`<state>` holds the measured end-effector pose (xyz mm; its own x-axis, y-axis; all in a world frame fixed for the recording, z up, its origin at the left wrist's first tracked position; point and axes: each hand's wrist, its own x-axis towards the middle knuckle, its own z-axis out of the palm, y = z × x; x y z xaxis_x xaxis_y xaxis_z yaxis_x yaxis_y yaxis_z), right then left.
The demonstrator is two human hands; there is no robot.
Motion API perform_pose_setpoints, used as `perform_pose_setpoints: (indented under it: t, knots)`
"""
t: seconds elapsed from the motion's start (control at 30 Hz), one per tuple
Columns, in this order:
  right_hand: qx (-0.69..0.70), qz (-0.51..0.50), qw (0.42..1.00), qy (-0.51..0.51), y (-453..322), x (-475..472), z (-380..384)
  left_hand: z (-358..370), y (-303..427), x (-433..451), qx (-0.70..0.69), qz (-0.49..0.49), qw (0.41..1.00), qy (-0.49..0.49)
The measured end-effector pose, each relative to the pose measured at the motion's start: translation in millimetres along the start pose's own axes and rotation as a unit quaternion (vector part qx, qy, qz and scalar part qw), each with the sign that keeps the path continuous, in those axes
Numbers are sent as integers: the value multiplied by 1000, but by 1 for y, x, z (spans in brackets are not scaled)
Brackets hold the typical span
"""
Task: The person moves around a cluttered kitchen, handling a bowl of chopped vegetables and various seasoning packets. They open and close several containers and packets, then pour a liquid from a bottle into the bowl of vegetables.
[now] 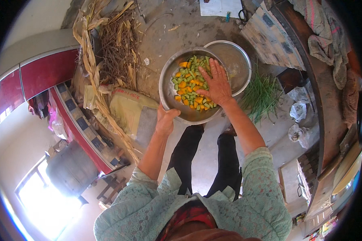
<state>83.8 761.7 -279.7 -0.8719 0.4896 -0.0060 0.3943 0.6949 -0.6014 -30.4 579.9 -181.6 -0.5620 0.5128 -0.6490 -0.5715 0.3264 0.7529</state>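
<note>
My left hand (166, 118) grips the near left rim of a steel bowl (185, 116), thumb over the edge. Chopped green beans (185, 71) and orange pumpkin pieces (182, 84) lie in the bowl. My right hand (217, 82) rests spread on the vegetables at the bowl's right side, fingers apart, covering some of them. Beyond it, partly hidden by the bowl, a second metal basin (239, 64) stands on the floor; a little cloudy liquid seems to be inside it.
A heap of twigs and dry corn stalks (119, 51) and a yellowish woven sack (129, 110) lie to the left. Long green leaves (262, 95) and plastic bags (298, 111) are on the floor at right. A dark counter edge (319, 99) runs along the right side.
</note>
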Motion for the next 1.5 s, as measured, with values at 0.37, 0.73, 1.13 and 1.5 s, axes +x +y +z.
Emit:
perform_pose_setpoints:
  t: [0.37,0.73,1.13,1.5]
  knots:
    - [31,10,999,4,6,-7,12,3,-5,0,5,-3,1000,13]
    - [42,16,999,12,6,-14,20,10,-6,-3,31,-24,997,61]
    - [66,24,997,32,-3,-14,21,22,13,-15,29,9,999,37]
    - [84,31,995,44,-4,-12,18,33,18,-18,62,31,995,68]
